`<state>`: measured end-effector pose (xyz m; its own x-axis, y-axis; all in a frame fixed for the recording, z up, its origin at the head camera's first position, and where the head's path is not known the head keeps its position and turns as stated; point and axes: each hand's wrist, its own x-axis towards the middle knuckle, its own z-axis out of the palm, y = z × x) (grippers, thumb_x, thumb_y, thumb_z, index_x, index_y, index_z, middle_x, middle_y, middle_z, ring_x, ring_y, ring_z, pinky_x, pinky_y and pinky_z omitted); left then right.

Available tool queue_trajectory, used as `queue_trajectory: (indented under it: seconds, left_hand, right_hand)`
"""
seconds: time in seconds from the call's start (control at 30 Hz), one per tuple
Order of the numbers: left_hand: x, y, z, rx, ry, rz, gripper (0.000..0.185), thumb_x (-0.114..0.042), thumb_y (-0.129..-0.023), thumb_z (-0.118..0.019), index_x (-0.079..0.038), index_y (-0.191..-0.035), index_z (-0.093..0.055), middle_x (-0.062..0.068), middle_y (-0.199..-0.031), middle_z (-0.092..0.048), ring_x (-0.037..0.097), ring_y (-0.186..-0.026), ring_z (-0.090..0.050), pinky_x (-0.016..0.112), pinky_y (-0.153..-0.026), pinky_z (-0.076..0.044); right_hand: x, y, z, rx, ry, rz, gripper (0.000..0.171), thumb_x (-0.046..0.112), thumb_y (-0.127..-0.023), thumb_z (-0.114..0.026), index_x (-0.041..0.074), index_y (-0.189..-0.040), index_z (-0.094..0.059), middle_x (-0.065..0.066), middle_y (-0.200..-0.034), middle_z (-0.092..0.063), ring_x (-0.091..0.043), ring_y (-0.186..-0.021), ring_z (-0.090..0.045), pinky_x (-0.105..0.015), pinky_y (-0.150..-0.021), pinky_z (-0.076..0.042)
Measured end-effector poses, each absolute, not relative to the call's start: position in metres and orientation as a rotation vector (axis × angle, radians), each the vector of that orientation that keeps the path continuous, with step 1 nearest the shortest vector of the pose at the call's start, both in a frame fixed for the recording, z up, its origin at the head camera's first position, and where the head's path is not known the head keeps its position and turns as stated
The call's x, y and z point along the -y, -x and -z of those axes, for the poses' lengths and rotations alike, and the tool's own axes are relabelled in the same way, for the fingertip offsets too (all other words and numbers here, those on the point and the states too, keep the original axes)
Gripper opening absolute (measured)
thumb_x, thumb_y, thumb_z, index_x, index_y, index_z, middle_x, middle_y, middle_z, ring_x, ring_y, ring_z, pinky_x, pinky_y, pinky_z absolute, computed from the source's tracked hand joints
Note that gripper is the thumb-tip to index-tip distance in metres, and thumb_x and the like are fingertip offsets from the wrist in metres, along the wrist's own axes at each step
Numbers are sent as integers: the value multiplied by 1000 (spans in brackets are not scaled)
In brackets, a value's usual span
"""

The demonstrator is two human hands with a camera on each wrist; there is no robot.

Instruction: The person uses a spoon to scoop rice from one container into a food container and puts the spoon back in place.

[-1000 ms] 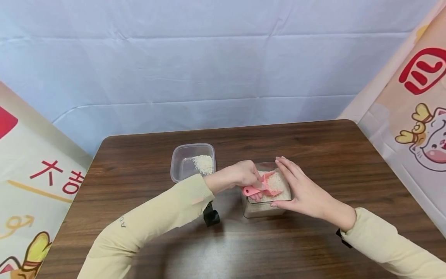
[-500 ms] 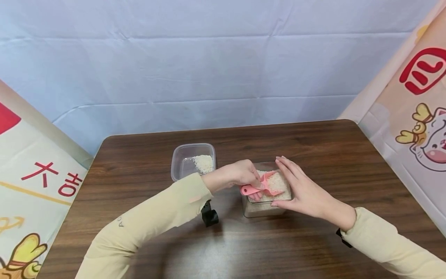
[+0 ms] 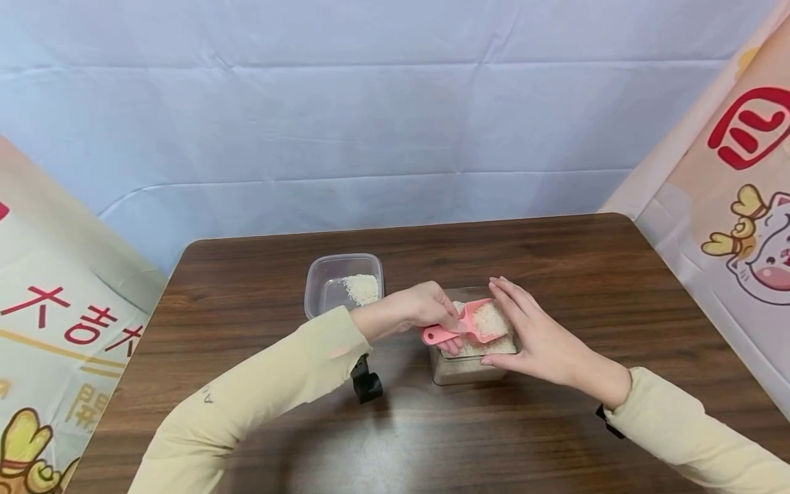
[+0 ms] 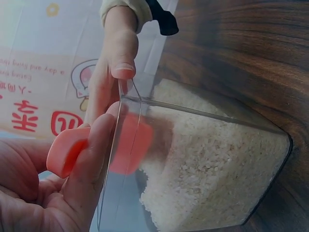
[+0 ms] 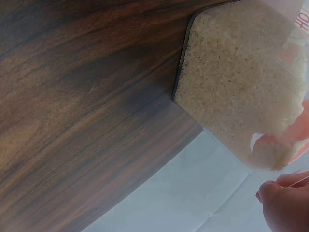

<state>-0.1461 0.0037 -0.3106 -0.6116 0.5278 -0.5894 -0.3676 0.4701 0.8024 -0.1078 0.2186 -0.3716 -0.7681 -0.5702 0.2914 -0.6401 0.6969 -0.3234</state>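
Observation:
In the head view my left hand grips the handle of a pink scoop. White rice fills the scoop's bowl, which is level with the top of a clear square container of rice. Through the container's wall in the left wrist view, the scoop sits just inside the rim, above the rice. My right hand rests along the container's right side, fingers straight to the far corner and thumb on the near rim.
A shallow clear plastic tub with a small heap of rice stands left of the container, partly behind my left forearm. Both are on a dark wooden table. A pale cloth hangs beyond its far edge.
The scoop has risen out of the rice and shifted slightly left, its bowl now heaped. My left hand moved with it; my right hand has stayed in place.

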Motion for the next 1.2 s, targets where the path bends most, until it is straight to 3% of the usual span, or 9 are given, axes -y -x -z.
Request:
queue_trajectory:
  seconds: [0.3, 0.43, 0.57, 0.7, 1.2]
  left_hand:
    - [2, 145, 311, -1861, -200, -1255, 19, -1, -88, -57, 12, -98, -65, 24, -81, -66, 10, -49, -61, 19, -49, -52]
    - [4, 143, 311, -1845, -217, -1258, 20, -1, -89, -55, 13, -100, -63, 25, -84, -66, 10, -52, -63, 23, -56, -55]
    - [6, 142, 311, -1832, -215, -1274, 20, -1, -88, -56, 14, -101, -63, 26, -84, -66, 11, -53, -64, 28, -62, -56]
    - [7, 141, 311, -1824, -199, -1289, 20, 0, -88, -56, 14, -101, -63, 26, -84, -66, 10, -52, -62, 24, -56, -56]
    - [12, 137, 310, -1807, -146, -1342, 21, 2, -88, -56, 15, -103, -60, 27, -83, -65, 12, -52, -63, 27, -60, -57]
  right_hand:
    - [-219, 107, 372, 2730, -986, -623, 103, 52, -67, -74, -3, -140, -27, -14, -146, -23, -27, -134, -22, -25, -107, -25]
    - [-219, 108, 373, 2717, -998, -624, 103, 52, -68, -74, -3, -140, -27, -14, -146, -23, -27, -134, -22, -21, -108, -23]
    - [-219, 107, 373, 2729, -996, -617, 104, 52, -68, -74, -2, -142, -24, -13, -147, -22, -27, -135, -21, -26, -107, -27]
    - [-219, 107, 372, 2737, -990, -611, 104, 52, -67, -74, -2, -142, -24, -13, -147, -21, -27, -134, -21, -31, -105, -31]
    - [-219, 107, 372, 2729, -992, -619, 103, 51, -68, -74, -3, -140, -27, -13, -147, -22, -27, -134, -22, -31, -104, -32]
